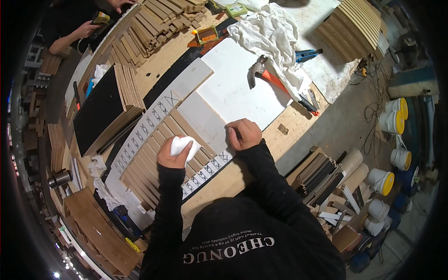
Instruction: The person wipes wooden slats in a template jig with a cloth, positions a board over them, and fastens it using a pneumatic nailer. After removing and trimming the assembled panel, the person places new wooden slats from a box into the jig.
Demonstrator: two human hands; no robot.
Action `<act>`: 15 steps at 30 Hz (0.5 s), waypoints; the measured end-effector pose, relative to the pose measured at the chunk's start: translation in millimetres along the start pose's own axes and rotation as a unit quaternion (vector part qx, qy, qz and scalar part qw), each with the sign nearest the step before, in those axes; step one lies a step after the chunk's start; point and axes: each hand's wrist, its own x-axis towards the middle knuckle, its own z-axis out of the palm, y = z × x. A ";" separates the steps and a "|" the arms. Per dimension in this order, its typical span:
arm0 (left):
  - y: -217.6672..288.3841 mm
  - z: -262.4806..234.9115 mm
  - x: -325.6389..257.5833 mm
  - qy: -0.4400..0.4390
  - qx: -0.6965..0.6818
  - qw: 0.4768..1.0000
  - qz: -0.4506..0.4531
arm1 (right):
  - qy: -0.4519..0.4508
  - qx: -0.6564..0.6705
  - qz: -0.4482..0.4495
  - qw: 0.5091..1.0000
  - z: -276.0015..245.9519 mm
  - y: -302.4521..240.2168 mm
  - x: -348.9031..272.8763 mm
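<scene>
My left hand (171, 154) is closed around a crumpled white cloth (182, 145), above a row of brown wooden slats (154, 154). The slats lie side by side between two pale strips marked with black crosses, one strip (144, 128) on the far left side and the other (205, 175) nearer me. My right hand (245, 134) is a curled fist resting at the edge of a light grey panel (200, 116); whatever its fingers hold, if anything, is hidden. Beyond it a claw hammer (275, 83) with an orange and black handle lies on a white board (233, 79).
A large white cloth (268, 30) and a blue tool (308, 55) lie at the back. Stacked boards stand left (107, 107) and far right (350, 30). Loose wood strips (158, 23) cover the far table, near another person's hand (85, 29). White buckets (380, 181) stand right.
</scene>
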 end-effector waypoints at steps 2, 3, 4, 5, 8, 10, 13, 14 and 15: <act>0.0 -1.1 3.3 0.005 0.002 1.000 0.003 | 0.001 0.001 -0.002 1.000 0.0 0.2 0.1; -0.1 -1.6 5.1 0.009 0.002 1.000 0.005 | 0.002 0.000 -0.002 1.000 -0.2 0.1 -0.2; -0.2 -2.2 6.9 0.005 -0.022 1.000 -0.007 | 0.001 0.000 0.007 1.000 -0.3 0.0 -0.3; -0.1 -3.1 8.6 0.013 0.003 1.000 0.007 | 0.003 -0.001 -0.001 1.000 -0.2 0.0 -0.3; 1.7 -5.2 13.0 0.017 0.008 1.000 0.019 | 0.003 0.001 -0.003 1.000 -0.4 0.3 0.6; 3.7 -6.3 15.6 0.030 0.025 0.999 0.031 | 0.005 -0.002 -0.009 1.000 -0.8 0.6 1.4; 6.1 -8.3 20.1 0.032 0.035 0.998 0.028 | 0.008 0.003 -0.013 1.000 -0.7 0.7 2.1; 6.4 -9.1 21.7 0.033 0.035 0.998 0.029 | 0.007 0.000 -0.020 1.000 -0.8 0.7 2.1; 6.5 -10.0 23.4 0.037 0.028 0.999 0.023 | 0.009 -0.002 -0.021 1.000 -0.9 0.5 2.0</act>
